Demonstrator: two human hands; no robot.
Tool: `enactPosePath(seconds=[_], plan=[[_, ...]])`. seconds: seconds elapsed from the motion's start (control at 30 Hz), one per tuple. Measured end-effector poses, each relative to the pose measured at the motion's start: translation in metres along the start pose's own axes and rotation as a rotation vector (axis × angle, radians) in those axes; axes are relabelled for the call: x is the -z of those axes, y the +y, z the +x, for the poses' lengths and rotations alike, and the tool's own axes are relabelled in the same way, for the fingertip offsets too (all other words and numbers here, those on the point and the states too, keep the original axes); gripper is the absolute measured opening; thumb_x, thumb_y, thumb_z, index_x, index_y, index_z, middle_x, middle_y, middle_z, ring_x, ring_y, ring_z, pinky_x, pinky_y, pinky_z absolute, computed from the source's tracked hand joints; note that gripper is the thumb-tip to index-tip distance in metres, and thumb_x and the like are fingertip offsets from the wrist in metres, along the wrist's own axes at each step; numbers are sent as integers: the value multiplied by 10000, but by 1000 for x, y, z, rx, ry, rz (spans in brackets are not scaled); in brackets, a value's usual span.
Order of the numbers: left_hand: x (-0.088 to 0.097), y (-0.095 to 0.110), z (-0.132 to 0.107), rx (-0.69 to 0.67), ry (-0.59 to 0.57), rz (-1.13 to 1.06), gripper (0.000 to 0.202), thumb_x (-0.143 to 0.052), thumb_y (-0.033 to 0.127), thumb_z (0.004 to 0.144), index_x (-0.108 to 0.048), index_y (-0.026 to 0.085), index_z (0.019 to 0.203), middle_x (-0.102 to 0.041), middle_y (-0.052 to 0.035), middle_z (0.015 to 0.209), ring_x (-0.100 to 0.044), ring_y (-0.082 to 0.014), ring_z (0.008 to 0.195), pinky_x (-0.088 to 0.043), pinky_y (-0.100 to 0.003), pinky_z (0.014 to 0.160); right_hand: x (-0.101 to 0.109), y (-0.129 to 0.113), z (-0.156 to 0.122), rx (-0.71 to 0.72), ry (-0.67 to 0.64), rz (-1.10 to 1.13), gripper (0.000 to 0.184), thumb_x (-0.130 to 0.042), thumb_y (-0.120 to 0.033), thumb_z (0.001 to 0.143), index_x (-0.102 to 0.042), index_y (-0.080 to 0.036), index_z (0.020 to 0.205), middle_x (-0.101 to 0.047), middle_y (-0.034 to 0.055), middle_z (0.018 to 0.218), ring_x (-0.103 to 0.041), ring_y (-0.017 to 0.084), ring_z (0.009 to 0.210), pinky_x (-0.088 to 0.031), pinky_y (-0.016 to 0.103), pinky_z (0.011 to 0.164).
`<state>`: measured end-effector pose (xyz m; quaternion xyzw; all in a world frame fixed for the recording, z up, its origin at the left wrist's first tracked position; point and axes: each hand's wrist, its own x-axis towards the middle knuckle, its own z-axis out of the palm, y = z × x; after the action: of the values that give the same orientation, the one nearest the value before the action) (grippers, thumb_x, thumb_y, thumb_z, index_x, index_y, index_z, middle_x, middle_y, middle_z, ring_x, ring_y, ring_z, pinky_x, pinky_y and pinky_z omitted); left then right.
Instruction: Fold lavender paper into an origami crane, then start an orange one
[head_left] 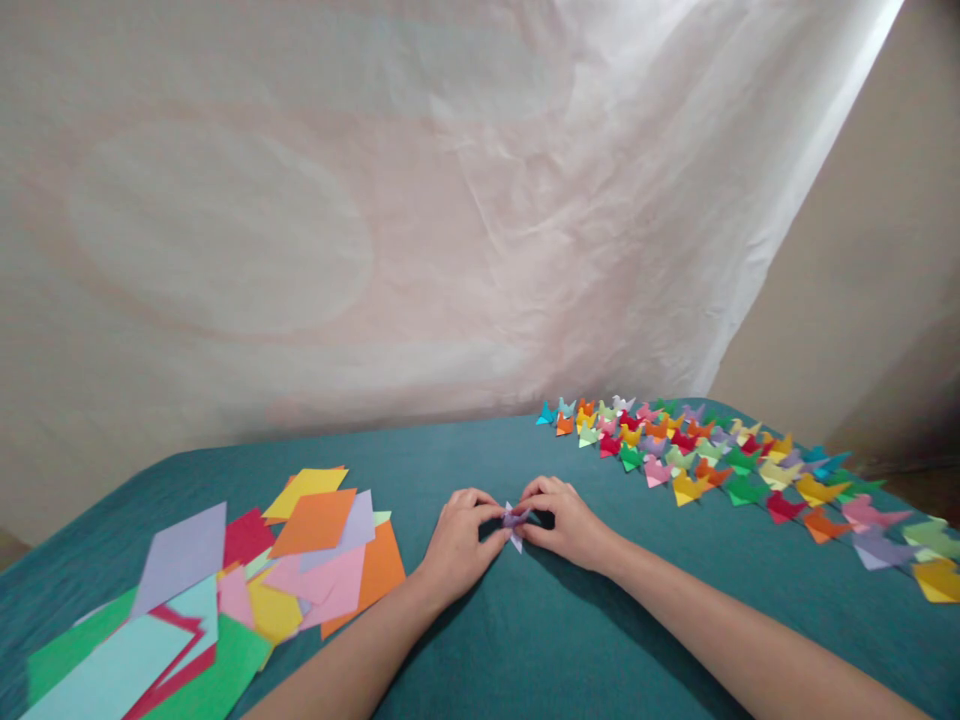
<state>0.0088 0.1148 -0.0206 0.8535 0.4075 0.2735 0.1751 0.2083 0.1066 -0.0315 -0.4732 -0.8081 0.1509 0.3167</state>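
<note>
A small purple folded paper bird (513,522) is held between both hands, low over the middle of the green-covered table (480,640). My left hand (466,535) pinches its left side between thumb and fingers. From the right, my right hand (561,520) grips the other side the same way. Pointed paper tips stick out above and below the fingers; the fingertips hide part of the folds.
Loose coloured paper sheets (315,525) lie overlapping in a pile on the left. Rows of finished-looking folded paper birds (690,487) in many colours stand on the right. Behind the table hangs a pale wrinkled sheet (450,220).
</note>
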Motion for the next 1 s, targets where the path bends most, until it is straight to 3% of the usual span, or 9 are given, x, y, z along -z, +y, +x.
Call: enactPosePath(seconds=[0.27,0.5,0.83,1.0], plan=[[-1,0,-1,5,4,22,191,-581,260,794,-662,252,967,-592,-40,982,-514,-220,971,-396,-348,844,2,0,2,-20,-7,63,165,-657,-267,753,-693,-264,914,-618,19,914,-547,183,867,-376,339,811],[-3,-1,-1,38,43,-27,358,-520,76,673,-636,222,979,-593,-44,984,-512,-215,975,-397,-348,877,4,0,1,-30,-6,111,279,-581,-100,706,-681,-242,924,-634,18,924,-561,182,887,-385,335,823],[-4,-6,1,37,85,-51,377,-468,27,665,-618,219,953,-605,-34,968,-514,-211,982,-406,-357,890,4,-1,1,-26,5,103,222,-641,-175,704,-670,-239,915,-631,20,908,-563,188,880,-385,345,818],[-3,-5,0,35,86,-42,368,-470,18,664,-620,208,941,-604,-34,946,-517,-202,963,-406,-347,877,1,-1,-1,-1,4,60,100,-640,-218,750,-680,-243,838,-626,18,892,-558,183,871,-377,348,813]])
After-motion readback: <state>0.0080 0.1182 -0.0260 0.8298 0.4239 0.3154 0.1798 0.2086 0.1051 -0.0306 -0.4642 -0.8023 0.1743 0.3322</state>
